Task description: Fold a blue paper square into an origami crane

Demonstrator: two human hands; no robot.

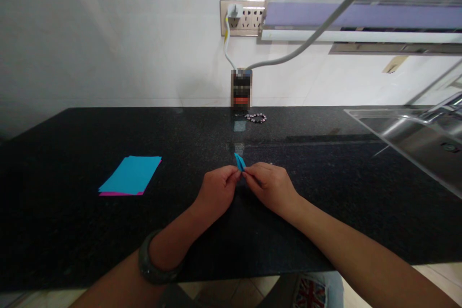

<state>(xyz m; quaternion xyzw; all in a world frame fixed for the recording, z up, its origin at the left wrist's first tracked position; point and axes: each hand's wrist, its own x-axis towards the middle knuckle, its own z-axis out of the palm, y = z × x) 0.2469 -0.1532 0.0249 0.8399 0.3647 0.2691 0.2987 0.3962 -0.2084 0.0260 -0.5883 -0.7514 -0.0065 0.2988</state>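
Working near the front edge of the bench (216,260), we seem to be partway through a fold: a small piece of folded blue paper (239,161) stands up between our fingertips, and we judge that we are pressing or straightening a crease. The next move, as we read it, calls for a light, steady pinch and matched edges, since so small a piece could easily slip or crease askew. Our forearms (346,245) slant in from either side, the left one wearing a dark bangle (144,260). Our left hand (218,187) is curled, thumb and finger narrowed on the lower left of the paper; our right hand (276,184) faces it, knuckles up, thumb and fingers pinching the lower right. The two nearly meet, with the paper's tip pointing up and away from us. We cannot tell whether its lower edge touches the bench. Off to our left, well apart from the work, lies a stack of blue sheets (132,174), with a pink sheet (117,194) showing beneath. Farther off, near the wall (162,57), we see a bead bracelet (257,122), and a sink (391,127) is set in to the right.
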